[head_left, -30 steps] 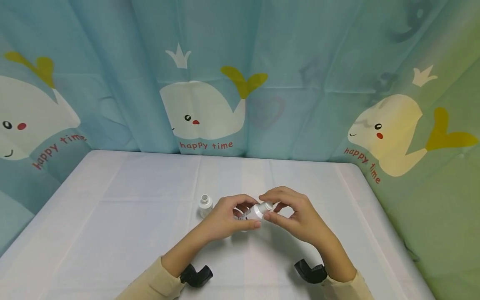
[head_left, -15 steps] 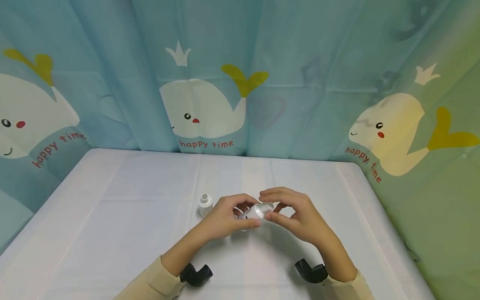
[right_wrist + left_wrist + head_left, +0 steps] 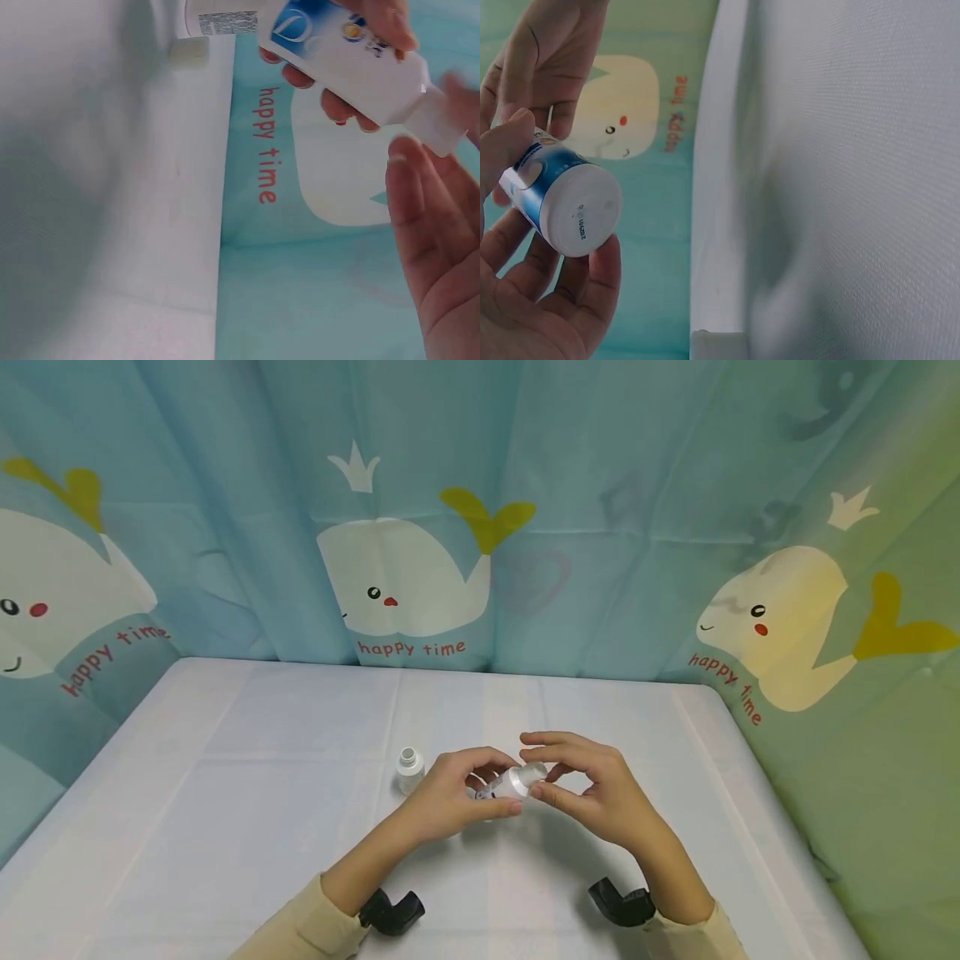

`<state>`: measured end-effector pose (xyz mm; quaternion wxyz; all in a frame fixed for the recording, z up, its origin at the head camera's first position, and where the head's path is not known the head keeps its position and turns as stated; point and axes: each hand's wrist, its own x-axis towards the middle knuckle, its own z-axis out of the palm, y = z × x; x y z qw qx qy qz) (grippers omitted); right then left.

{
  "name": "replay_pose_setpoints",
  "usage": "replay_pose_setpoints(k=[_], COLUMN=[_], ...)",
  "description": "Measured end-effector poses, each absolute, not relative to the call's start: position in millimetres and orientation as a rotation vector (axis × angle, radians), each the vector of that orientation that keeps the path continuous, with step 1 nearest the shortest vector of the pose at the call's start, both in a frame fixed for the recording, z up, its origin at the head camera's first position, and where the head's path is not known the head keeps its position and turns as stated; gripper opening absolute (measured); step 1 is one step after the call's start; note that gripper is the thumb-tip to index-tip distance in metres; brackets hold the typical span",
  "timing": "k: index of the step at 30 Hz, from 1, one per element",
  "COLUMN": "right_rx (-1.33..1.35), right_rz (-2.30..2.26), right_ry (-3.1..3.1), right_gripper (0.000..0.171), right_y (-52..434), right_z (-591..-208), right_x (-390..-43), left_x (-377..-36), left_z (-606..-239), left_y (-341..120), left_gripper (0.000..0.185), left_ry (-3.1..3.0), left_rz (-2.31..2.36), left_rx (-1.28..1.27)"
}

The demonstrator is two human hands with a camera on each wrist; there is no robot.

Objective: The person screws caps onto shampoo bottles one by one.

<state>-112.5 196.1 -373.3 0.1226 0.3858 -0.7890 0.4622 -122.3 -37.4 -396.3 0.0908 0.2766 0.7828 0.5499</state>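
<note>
My left hand (image 3: pixel 452 797) grips a white bottle (image 3: pixel 505 786) with a blue label, tilted with its top toward the right. In the left wrist view, its round base (image 3: pixel 583 212) with small printed characters faces the camera. At the bottle's top, my right hand (image 3: pixel 588 785) pinches the white cap (image 3: pixel 435 124) between thumb and fingers; some of those fingers are blurred in the right wrist view. Just behind my left hand stands a second white bottle (image 3: pixel 409 770), its neck uncapped. Part of its lower body is hidden by the hand.
A white cloth covers the table (image 3: pixel 262 793). Behind it hangs a blue-green curtain (image 3: pixel 585 602) with printed whales. A small pale piece (image 3: pixel 187 52) lies on the table near the standing bottle; its kind is unclear. Black wrist mounts (image 3: pixel 393 912) stick out at both sleeves.
The right hand's fingers shift slightly around the cap, the upper ones lifting and spreading a little. The left hand and the held bottle stay almost in place.
</note>
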Motion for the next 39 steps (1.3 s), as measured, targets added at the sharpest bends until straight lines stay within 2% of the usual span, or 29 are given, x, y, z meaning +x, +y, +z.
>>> replay_pose_setpoints(k=[14,23,31,39], right_rx=[1.169,1.06,0.949,0.962], right_rz=[1.342,1.295,1.359,1.491], right_ry=[-2.316,-2.369,-2.483,-2.572], right_gripper=[0.032,0.03,0.046,0.039], right_y=[199.1,197.8,198.5,201.9], right_z=[-373.0,-376.4,-376.2,-384.6], right_x=[-112.1,-110.9,-111.2,-117.7], left_x=[-122.5,-119.7,-120.5,-124.3], left_z=[-398.8,-401.8,-404.3,-405.5], left_y=[-35.4,-32.2,-32.6,-33.1], left_gripper=[0.037,0.039,0.04,0.042], left_ry=[2.312,2.418,2.461,2.369], left_rz=[1.627,1.607,1.7,1.873], left_rx=[0.831,0.886,0.815,0.697])
